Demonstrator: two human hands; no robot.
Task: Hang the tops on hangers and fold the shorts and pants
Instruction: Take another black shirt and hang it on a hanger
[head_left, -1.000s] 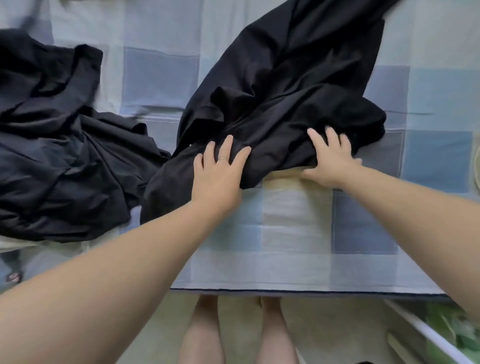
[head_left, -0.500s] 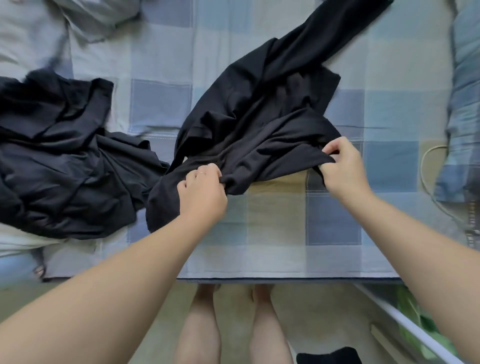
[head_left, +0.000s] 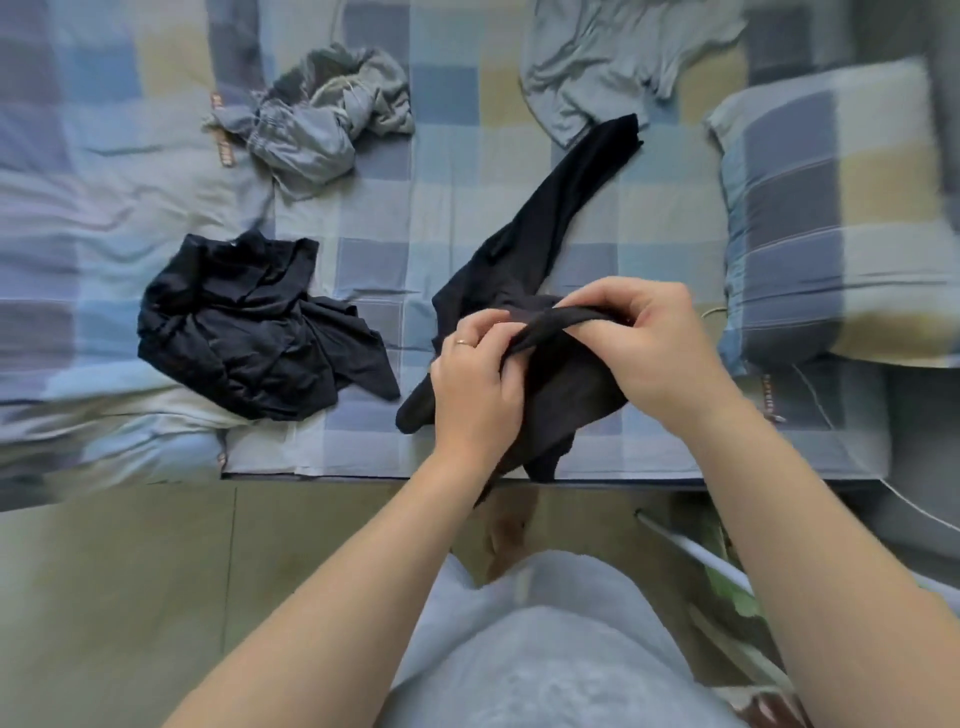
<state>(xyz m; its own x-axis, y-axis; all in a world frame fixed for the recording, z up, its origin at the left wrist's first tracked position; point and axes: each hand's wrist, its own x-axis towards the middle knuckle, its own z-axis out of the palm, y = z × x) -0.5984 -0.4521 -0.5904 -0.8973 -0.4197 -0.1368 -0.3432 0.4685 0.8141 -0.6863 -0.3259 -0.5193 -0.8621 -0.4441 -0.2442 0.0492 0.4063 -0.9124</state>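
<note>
Left hand: your left hand (head_left: 475, 382) pinches the black garment (head_left: 566, 384) — fingers curled.
Right hand: your right hand (head_left: 652, 343) grips its bunched edge — lifted off the bed (head_left: 457, 208).

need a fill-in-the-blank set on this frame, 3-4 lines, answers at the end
1. The left hand and right hand both grip a ___ garment.
2. The crumpled dark heap lies to that garment's ___.
3. The ring is on the ___ hand.
4. The pillow lies at the ___ edge of the view.
Missing words: black; left; left; right.
</note>
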